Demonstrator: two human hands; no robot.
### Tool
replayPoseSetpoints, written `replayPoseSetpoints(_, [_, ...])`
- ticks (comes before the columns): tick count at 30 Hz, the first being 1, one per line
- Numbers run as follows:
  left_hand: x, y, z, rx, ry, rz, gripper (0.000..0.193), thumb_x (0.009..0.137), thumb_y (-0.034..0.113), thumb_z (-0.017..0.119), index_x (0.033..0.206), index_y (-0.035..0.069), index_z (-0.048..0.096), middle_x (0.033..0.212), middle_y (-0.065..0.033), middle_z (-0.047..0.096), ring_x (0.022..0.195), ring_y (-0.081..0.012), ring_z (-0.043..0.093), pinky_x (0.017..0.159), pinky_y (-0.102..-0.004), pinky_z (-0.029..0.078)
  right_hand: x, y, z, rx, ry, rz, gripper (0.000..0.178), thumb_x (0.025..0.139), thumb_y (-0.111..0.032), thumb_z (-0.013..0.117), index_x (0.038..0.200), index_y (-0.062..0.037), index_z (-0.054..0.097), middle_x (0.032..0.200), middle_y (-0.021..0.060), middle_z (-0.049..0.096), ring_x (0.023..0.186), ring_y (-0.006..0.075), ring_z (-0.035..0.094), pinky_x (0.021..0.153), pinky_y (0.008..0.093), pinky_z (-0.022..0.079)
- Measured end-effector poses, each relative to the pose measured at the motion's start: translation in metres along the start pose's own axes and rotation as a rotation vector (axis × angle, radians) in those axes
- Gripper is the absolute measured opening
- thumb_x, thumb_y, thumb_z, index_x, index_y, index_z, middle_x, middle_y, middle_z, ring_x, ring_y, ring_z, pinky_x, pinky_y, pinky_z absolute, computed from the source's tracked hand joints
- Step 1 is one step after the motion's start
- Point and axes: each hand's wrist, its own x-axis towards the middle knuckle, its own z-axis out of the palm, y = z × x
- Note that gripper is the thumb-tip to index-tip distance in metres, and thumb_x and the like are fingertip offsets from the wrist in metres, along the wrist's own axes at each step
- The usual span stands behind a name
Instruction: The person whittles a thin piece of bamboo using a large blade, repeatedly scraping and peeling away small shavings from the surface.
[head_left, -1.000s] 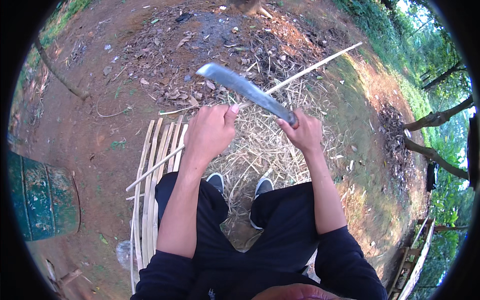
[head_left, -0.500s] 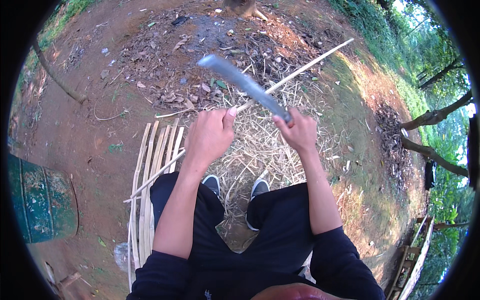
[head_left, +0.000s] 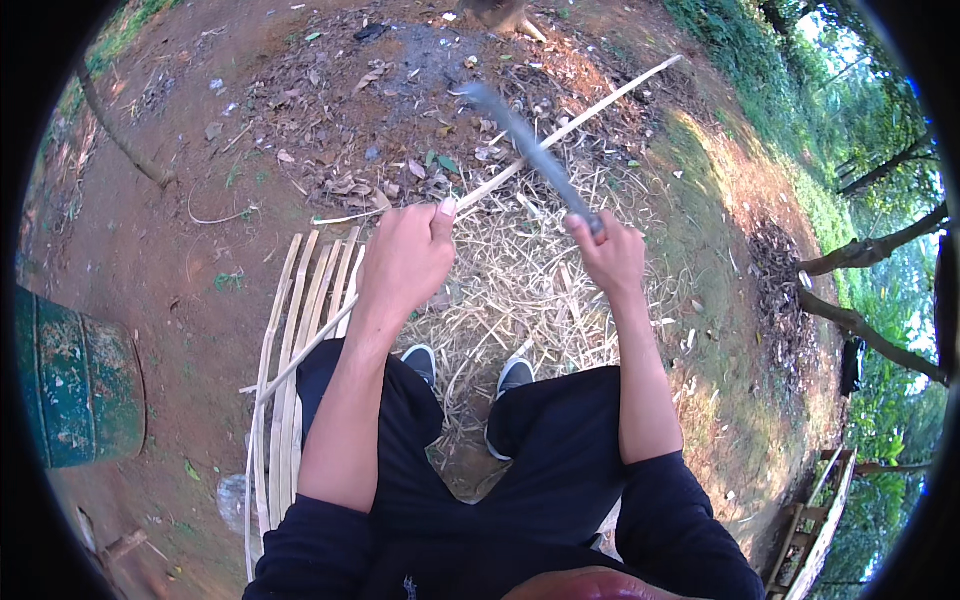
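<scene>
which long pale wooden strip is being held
The pale wooden strip gripped by the bare left hand, slanting up rightward; the other strips lie unheld at left.

Green drum (head_left: 85, 385), paint scuffed, seen at left, partly cut off by dark rim of view. Crumpled translucent plastic (head_left: 234, 500) seen on ground, lower left. Thin bare trunk (head_left: 120, 130) set at upper left; tree base (head_left: 497, 12) cropped by top edge. Brown leaf litter (head_left: 350, 170) strewn below it; darker leaf heap (head_left: 782, 290) seen at right, near forked branches (head_left: 870, 245). Wooden framework (head_left: 815, 530) partly shown at lower right. Green undergrowth (head_left: 740, 70) dappled by sunlight.
</scene>
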Motion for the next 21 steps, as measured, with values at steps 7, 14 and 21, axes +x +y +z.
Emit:
replayPoseSetpoints(7, [-0.009,0.006,-0.007,0.168,-0.019,0.011,0.048,0.103,0.036,0.045,0.084,-0.001,0.069,0.077,-0.0236,0.068,0.08,-0.0459,0.067,0.075,-0.055,0.051,0.02,0.012,0.011,-0.105,0.026,0.157,0.066,0.093,-0.07,0.051,0.063,-0.0109,0.053,0.045,-0.0032,0.046,0.037,0.0069,0.044,0.034,0.0259,0.033])
replayPoseSetpoints(14, [-0.004,-0.008,0.001,0.056,-0.031,0.009,0.048,0.101,0.037,0.05,0.079,-0.002,0.066,0.07,-0.0219,0.064,0.068,-0.0441,0.062,0.066,-0.05,0.047,0.01,0.01,-0.002,0.022,-0.043,0.315,0.065,0.094,-0.068,0.052,0.064,-0.0093,0.055,0.047,-0.0046,0.048,0.039,0.008,0.046,0.036,0.0268,0.032])
replayPoseSetpoints(21, [0.004,-0.025,0.008,-0.165,-0.201,-0.032,0.048,0.1,0.03,0.049,0.072,-0.007,0.062,0.062,-0.0218,0.06,0.058,-0.0358,0.062,0.063,-0.0495,0.044,0.003,-0.001,0.013,-0.135,-0.004,-0.169,0.066,0.091,-0.07,0.054,0.066,-0.0082,0.057,0.046,-0.0021,0.049,0.036,0.0099,0.046,0.034,0.0282,0.035])
